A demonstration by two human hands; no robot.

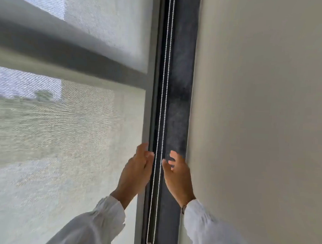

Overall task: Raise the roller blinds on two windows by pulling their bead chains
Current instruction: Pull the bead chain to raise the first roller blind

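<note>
Both hands raised at the bead chain, neither gripping it.

We see the roller blind (67, 129) covering the window, a plain wall (258, 117) to its right, and the bead chain (161, 107) hanging along the dark frame (179, 104) between them. Our left hand (135, 174) and right hand (178, 178) flank the chain, fingers spread.

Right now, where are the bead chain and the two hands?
bead chain (162, 96), head view, left strand
left hand (136, 170), head view, back of hand
right hand (178, 175), head view, back of hand
</note>
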